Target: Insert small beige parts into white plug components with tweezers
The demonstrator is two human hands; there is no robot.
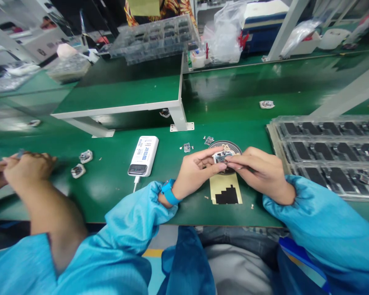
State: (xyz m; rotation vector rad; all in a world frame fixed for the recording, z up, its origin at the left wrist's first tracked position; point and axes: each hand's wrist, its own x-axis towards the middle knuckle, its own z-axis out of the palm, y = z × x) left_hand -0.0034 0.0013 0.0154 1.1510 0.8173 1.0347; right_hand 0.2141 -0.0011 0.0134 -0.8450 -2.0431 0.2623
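Note:
Between the thumb and fingers of my left hand (199, 164) is a small white-framed electronic assembly (220, 156) with metal and circuit parts inside. My right hand (258, 169) pinches at its right side, the fingertips touching the assembly; whether a small part lies between them I cannot make out. Under both hands sits a round grey perforated dish (238, 146), partly hidden. A pale yellow sheet with black stickers (226, 194) lies just in front of it. Two small metal brackets (187, 147) rest on the green table behind my left hand.
A white power bank (144, 155) with a cable stands left. Clear trays of dark parts (329, 151) lie right. A raised green shelf (126, 86) carries a compartment tray (155, 39). White-framed units (86, 156) lie left, another (266, 105) farther back. A co-worker's hands (27, 166) are far left.

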